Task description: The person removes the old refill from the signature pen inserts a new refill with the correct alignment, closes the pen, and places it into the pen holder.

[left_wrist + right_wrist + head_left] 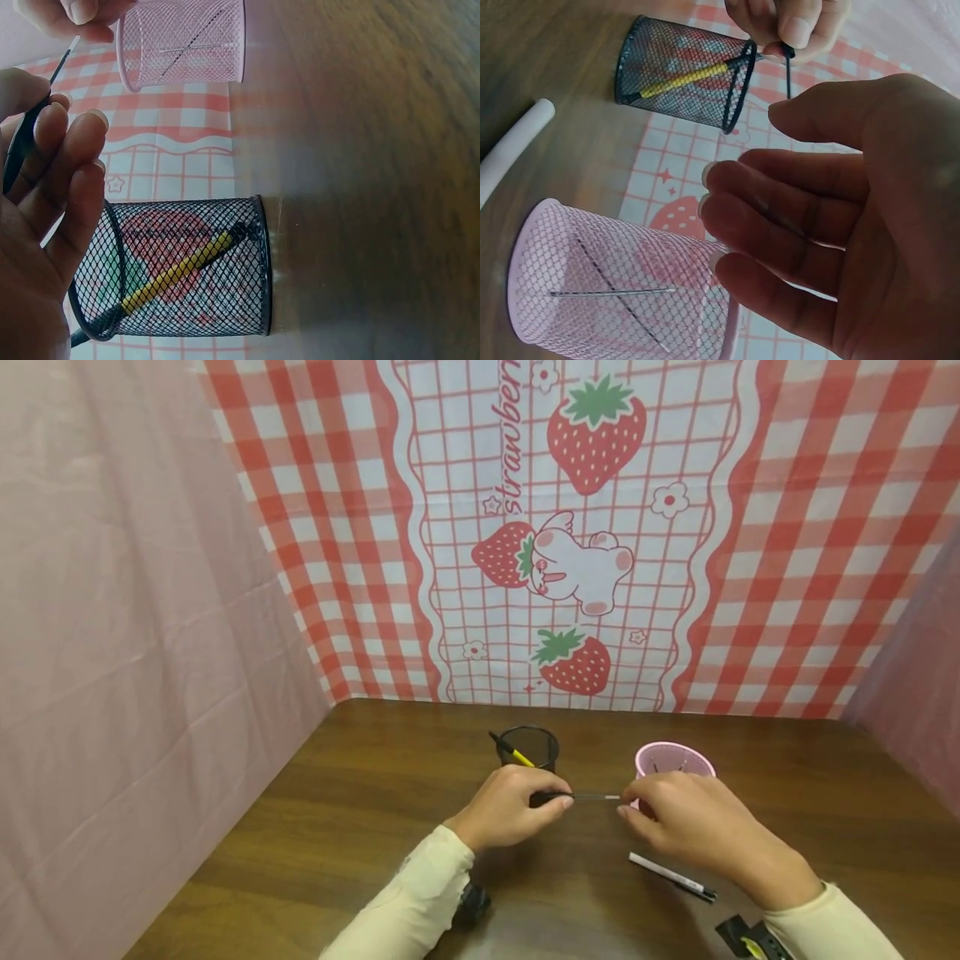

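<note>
My left hand (pixel 510 806) pinches a slim black-handled tool (pixel 24 135) between thumb and fingertips. A thin rod with a pale tip sticks out of it toward the right; its exact kind is unclear. Facing it, my right hand (pixel 693 818) has its thumb and fingertips close to the rod's end, with a gap between thumb and fingers in the right wrist view. I cannot tell whether they touch. Behind the left hand stands a black mesh cup (pixel 187 270) with a yellow-and-black pen-like stick (pixel 682 81) in it. Behind the right hand is a pink mesh cup (pixel 615 277) holding thin rods (pixel 615 291).
On the brown wooden table (pixel 315 827), a white pen with a black end (pixel 670 875) lies in front of the right hand. A strawberry-print checked cloth (pixel 570 527) hangs at the back edge, and a pink curtain (pixel 135 652) closes off the left side.
</note>
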Demonstrator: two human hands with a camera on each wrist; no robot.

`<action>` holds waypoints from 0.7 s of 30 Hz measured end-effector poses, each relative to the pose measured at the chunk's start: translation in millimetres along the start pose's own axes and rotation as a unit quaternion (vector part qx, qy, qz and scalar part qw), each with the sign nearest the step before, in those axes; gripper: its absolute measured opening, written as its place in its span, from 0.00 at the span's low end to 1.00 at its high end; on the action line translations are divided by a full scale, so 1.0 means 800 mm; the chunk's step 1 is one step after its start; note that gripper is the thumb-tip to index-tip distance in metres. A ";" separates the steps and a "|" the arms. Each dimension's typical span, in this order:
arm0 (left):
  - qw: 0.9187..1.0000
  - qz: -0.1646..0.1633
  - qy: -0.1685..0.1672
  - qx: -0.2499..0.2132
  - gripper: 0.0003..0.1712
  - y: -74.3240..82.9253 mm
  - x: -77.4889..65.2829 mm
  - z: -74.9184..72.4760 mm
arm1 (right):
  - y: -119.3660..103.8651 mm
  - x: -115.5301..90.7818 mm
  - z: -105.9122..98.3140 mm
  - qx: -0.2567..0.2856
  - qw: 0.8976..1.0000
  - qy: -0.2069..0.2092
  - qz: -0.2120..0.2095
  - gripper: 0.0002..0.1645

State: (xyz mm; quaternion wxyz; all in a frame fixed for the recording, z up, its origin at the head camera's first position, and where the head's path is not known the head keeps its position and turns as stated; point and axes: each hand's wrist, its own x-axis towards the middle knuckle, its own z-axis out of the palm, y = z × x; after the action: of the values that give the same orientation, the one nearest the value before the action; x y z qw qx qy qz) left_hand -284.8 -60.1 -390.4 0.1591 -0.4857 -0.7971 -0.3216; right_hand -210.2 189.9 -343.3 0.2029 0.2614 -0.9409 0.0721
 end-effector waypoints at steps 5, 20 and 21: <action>1.000 0.001 -0.002 -0.001 0.10 0.000 0.003 -0.001 | 0.000 0.001 0.002 -0.015 1.000 0.023 0.008 0.04; 1.000 0.009 -0.019 0.010 0.09 0.005 0.001 -0.001 | -0.005 -0.001 0.004 -0.012 0.999 0.043 0.012 0.06; 1.000 0.011 -0.019 0.008 0.10 0.005 0.001 -0.002 | -0.004 -0.001 0.005 -0.012 0.999 0.042 0.014 0.07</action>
State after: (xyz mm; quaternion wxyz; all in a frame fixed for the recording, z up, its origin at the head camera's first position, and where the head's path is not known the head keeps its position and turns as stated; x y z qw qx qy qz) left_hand -282.1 -59.1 -387.5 0.1514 -0.4994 -0.7969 -0.3041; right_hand -209.0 186.3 -346.9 0.2440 0.2424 -0.9360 0.0748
